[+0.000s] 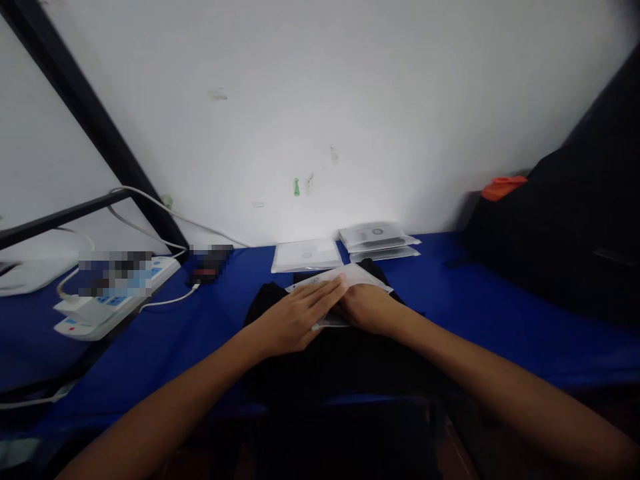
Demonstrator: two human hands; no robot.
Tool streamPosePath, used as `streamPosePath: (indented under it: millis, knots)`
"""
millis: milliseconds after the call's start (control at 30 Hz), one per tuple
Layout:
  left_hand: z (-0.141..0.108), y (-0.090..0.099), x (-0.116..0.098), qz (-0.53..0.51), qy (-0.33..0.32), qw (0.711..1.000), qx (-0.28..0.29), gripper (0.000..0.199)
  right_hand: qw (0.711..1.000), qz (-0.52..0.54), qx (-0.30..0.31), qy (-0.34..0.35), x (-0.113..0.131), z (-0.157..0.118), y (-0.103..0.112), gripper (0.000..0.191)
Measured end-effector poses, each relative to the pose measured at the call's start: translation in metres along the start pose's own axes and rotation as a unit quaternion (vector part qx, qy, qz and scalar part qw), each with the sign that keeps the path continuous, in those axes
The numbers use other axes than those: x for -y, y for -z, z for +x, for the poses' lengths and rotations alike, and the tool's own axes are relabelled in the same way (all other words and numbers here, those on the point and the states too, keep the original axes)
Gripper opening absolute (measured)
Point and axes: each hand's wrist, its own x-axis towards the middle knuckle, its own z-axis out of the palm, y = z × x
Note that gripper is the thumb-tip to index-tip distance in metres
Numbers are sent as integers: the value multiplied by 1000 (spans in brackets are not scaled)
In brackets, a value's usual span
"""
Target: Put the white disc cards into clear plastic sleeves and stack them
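1. A white packet [359, 272] is held under both hands at the middle of the scene, above a black cloth [340, 360] spread on the blue surface [480, 313].
2. The left hand [295, 315] is laid across the packet's left part, its fingers stretched out and kept close together; whether the packet is pinched from below cannot be told.
3. The right hand [371, 308] is bent inward and pressed against the packet's right part; its fingers are largely hidden, so their grip cannot be told.
4. Beyond the hands, a flat packet [306, 256] is seen lying near the wall [410, 107], and just to its right, further packets [379, 233] are stacked.
5. At the left, a white power strip [107, 320] is placed, with a dark device [213, 267] to its right, joined to a white cable [173, 301].
6. At the far right, a large black object [565, 240] is seen, perhaps a bag in this dim light, with an orange piece [503, 188] on its left part.
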Motion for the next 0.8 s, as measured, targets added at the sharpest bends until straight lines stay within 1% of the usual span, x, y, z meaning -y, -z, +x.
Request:
streamPosePath:
  millis: [67, 100, 167, 233, 267, 367, 433, 500, 567, 600, 700, 800]
  knots:
    - [-4, 5, 7, -13, 15, 999, -39, 71, 1000, -12, -24, 0, -3, 0, 5, 27]
    - [-6, 6, 11, -15, 20, 998, -65, 60, 999, -16, -41, 7, -4, 0, 8, 27]
    - [-9, 9, 17, -11, 18, 992, -122, 33, 996, -15, -81, 32, -5, -1, 14, 28]
    - [-10, 10, 20, -3, 9, 985, -174, 11, 988, -9, -138, 65, -4, -3, 19, 27]
    - [-10, 9, 21, 3, 6, 981, -195, 6, 981, -7, -174, 82, -2, -4, 21, 26]
    - [-7, 7, 17, 13, 3, 970, -242, 4, 948, -19, -288, 134, 6, -6, 25, 29]
    - [-5, 4, 12, 16, -3, 966, -258, 2, 929, -37, -328, 168, 12, -7, 24, 31]
    - [-4, 2, 7, 20, -9, 964, -266, 4, 920, -58, -336, 196, 16, -7, 23, 23]
    - [-3, 2, 4, 20, -17, 964, -264, 8, 917, -74, -331, 212, 19, -6, 21, 12]
    - [-3, 1, 3, 18, -24, 965, -259, 10, 917, -78, -328, 214, 20, -5, 20, 10]
    - [-3, 1, 0, 12, -40, 966, -256, 12, 922, -80, -314, 210, 19, -5, 20, 12]
    - [-4, 2, -1, 12, -28, 960, -277, 12, 931, -82, -296, 198, 13, -6, 24, 15]
